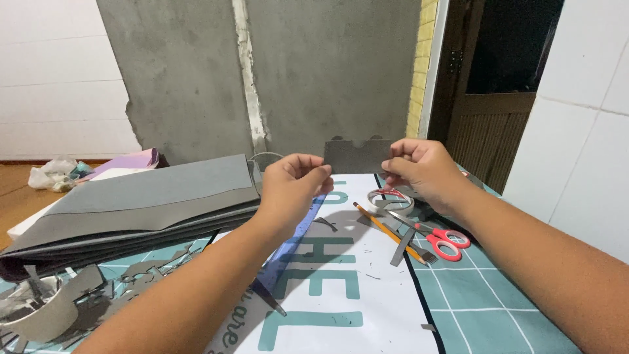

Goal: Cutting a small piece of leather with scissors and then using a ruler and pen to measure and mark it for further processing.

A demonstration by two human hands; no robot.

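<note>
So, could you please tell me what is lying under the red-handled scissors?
The red-handled scissors rest on the green cutting mat, blades crossing a grey strip beside a pencil. Their tips are hidden behind the right hand.

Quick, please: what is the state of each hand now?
Left hand: closed, pinching the left edge of the grey cut-out piece.
Right hand: closed, pinching its right edge.

left hand point(293, 180): raised, fingers pinched | right hand point(419, 170): raised, fingers pinched | forearms extended
</note>
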